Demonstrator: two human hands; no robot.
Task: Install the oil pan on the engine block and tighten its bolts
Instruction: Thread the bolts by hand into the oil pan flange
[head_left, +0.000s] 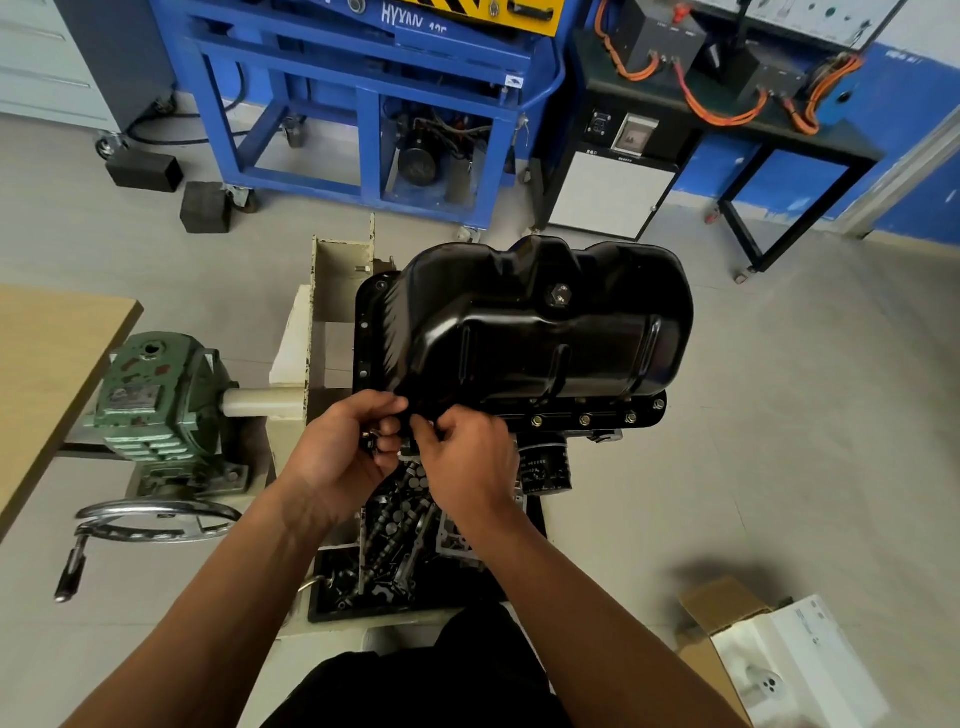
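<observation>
A glossy black oil pan (530, 332) lies upside down on the engine block, which is mostly hidden beneath it. Three bolts (584, 419) sit in the flange along the pan's near edge, with one more at the right corner. Both hands meet at the pan's near left corner. My left hand (343, 457) has curled fingers holding several small dark bolts. My right hand (467, 462) pinches something small at the flange edge; the item itself is hidden by the fingers. A black oil filter (545, 467) hangs below the flange.
A green gearbox (161, 395) with a chrome handwheel (156, 519) stands at the left of the engine stand. A black tray of loose engine parts (395, 545) lies under my arms. A wooden table edge (57, 364) is at left, a cardboard box (769, 660) at lower right, a blue frame (363, 114) behind.
</observation>
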